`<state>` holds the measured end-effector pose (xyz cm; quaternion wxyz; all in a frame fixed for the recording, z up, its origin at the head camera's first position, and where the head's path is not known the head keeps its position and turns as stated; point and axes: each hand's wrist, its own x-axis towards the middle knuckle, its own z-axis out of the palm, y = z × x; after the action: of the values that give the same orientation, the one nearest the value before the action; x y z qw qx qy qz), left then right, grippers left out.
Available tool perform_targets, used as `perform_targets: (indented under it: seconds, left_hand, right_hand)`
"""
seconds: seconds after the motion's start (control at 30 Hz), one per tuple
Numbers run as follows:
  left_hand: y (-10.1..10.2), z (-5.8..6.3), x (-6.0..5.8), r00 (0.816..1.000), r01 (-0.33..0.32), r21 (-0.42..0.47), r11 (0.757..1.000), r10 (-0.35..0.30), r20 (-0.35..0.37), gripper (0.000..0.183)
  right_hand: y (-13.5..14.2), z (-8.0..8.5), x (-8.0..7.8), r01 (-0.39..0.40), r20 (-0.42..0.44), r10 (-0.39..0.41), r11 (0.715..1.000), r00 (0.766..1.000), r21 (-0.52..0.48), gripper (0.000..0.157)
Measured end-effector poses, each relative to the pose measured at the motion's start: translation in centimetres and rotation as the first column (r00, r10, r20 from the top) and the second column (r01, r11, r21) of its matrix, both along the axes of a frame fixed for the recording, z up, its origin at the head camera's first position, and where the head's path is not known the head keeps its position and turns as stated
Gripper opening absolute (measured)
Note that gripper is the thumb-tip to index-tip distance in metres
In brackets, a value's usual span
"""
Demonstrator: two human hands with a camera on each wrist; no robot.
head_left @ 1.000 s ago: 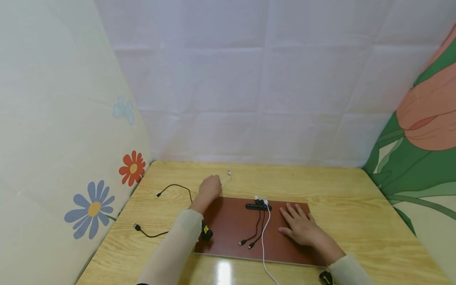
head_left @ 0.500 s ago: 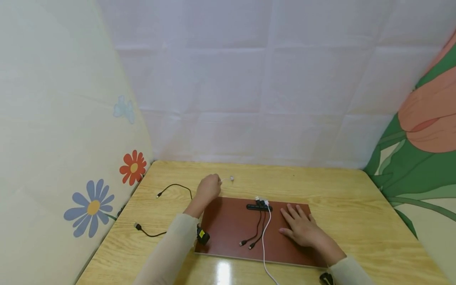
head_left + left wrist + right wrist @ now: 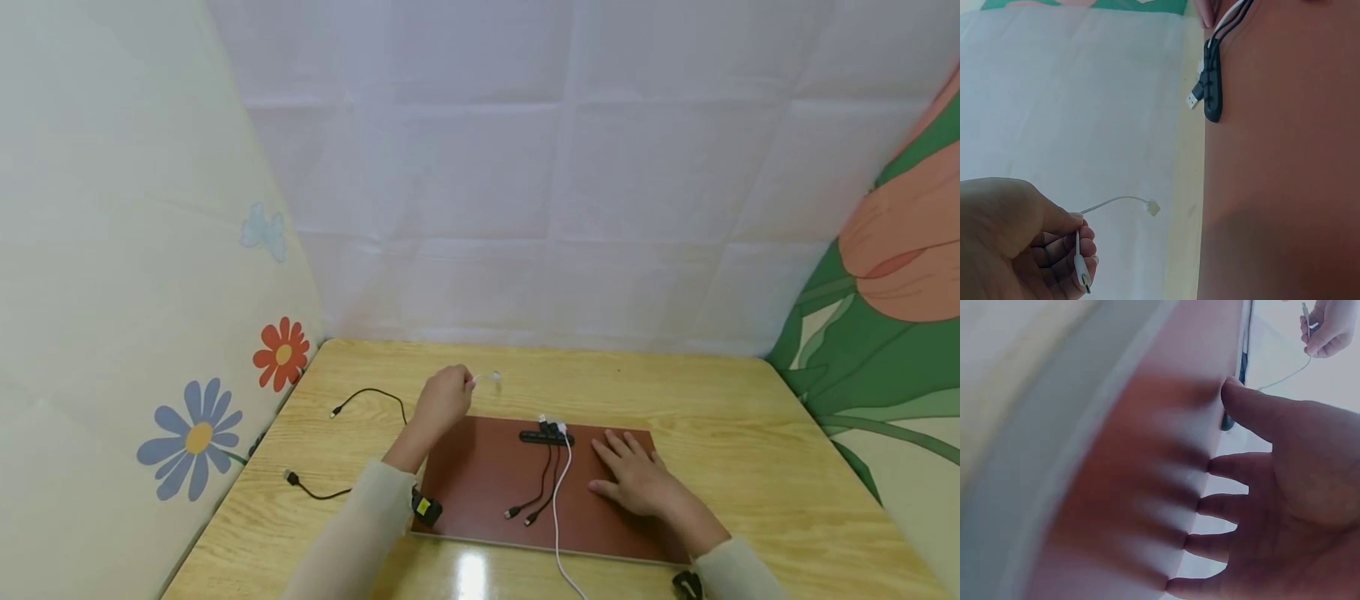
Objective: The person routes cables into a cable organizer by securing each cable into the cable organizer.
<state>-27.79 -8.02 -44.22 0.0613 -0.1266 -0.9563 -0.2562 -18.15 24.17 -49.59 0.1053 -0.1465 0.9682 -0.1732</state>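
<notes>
My left hand (image 3: pixel 444 396) pinches a short white charging cable (image 3: pixel 1113 201) between thumb and fingers, raised beyond the back left edge of a reddish-brown board (image 3: pixel 480 475). One slim metal-tipped connector (image 3: pixel 1083 270) hangs by the fingers; the cable's other plug (image 3: pixel 1154 207) sticks out to the right. My right hand (image 3: pixel 637 483) rests on the board's right part with spread, straight fingers. Between the hands, near the back edge, sits a black cable holder (image 3: pixel 1213 84). Two short black cables and a long white cable (image 3: pixel 556 517) run through it, their plugs at its back side.
Left of the board, on the wooden table (image 3: pixel 750 433), lie a black cable end (image 3: pixel 367 390) and a black cable with a USB plug (image 3: pixel 292 477). A white cloth (image 3: pixel 450 208) hangs behind the table; flowered cloths stand at both sides.
My left hand has shifted slightly right with the white cable, and the plug at its far end has moved right and a little lower in view. My right hand stays put.
</notes>
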Motion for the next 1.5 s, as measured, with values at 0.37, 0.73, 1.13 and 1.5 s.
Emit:
perform_targets:
  seconds: [0.37,0.73,1.13,1.5]
  left_hand:
    - [0.3,1.3,2.6,0.993,0.073,0.010,0.997,-0.071,-0.091,0.012]
    - [0.8,2.1,4.5,0.987,0.108,0.023,0.994,-0.105,-0.125,0.011]
    - [1.7,2.2,6.1,0.963,0.169,0.021,0.985,-0.161,-0.214,0.009]
    - [2.4,2.1,7.3,0.956,0.190,-0.044,0.981,-0.195,-0.218,0.007]
  right_hand:
    - [-1.9,3.0,-2.0,0.017,-0.035,-0.024,0.983,0.999,-0.183,0.055]
    - [-5.3,3.9,-4.0,0.079,0.011,-0.081,0.922,0.997,-0.380,0.048]
    - [-8.6,3.6,-5.4,0.202,0.243,-0.054,0.743,0.968,-0.638,0.050]
    - [-8.9,2.8,-7.2,0.334,0.362,-0.042,0.500,0.931,-0.799,0.051]
